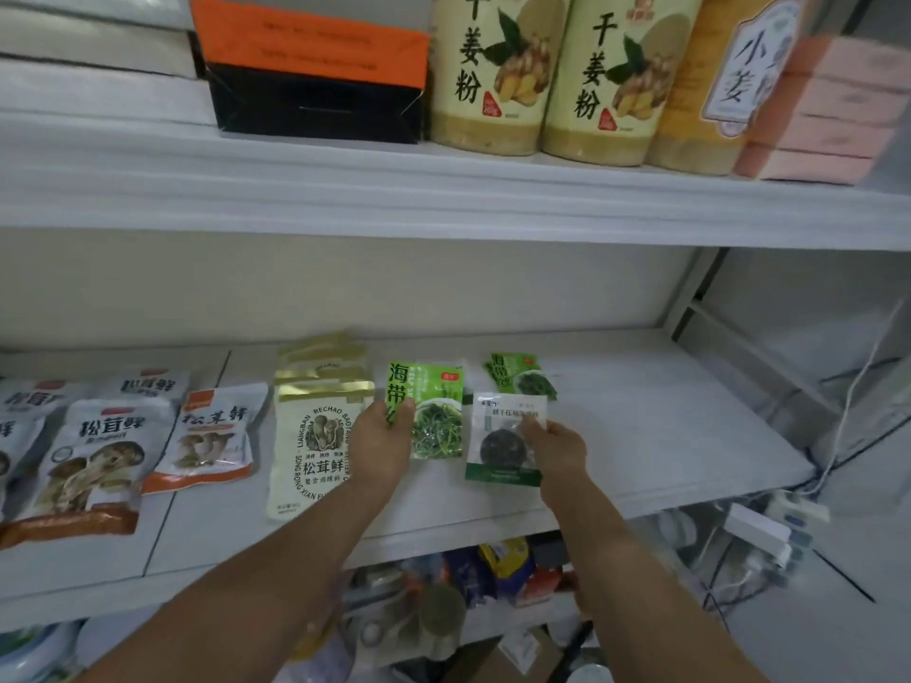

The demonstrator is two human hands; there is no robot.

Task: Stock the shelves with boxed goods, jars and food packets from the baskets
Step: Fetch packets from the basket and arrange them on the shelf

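My left hand [382, 443] grips the left edge of a green seaweed packet [436, 411] that lies on the white middle shelf [665, 436]. My right hand [557, 448] pinches a clear packet with a white label and green bottom band [498, 443], just right of the green one. Another green seaweed packet [522, 374] lies flat behind it. A stack of cream and gold mushroom packets [315, 426] sits left of my left hand.
More mushroom packets [98, 456] lie along the left of the shelf. The upper shelf holds ginger powder jars [498, 71], an orange and black box [310, 71] and pink boxes [833, 110]. Below the shelf, a basket of mixed goods [468, 584]. Cables and a power strip [759, 529] sit at the right.
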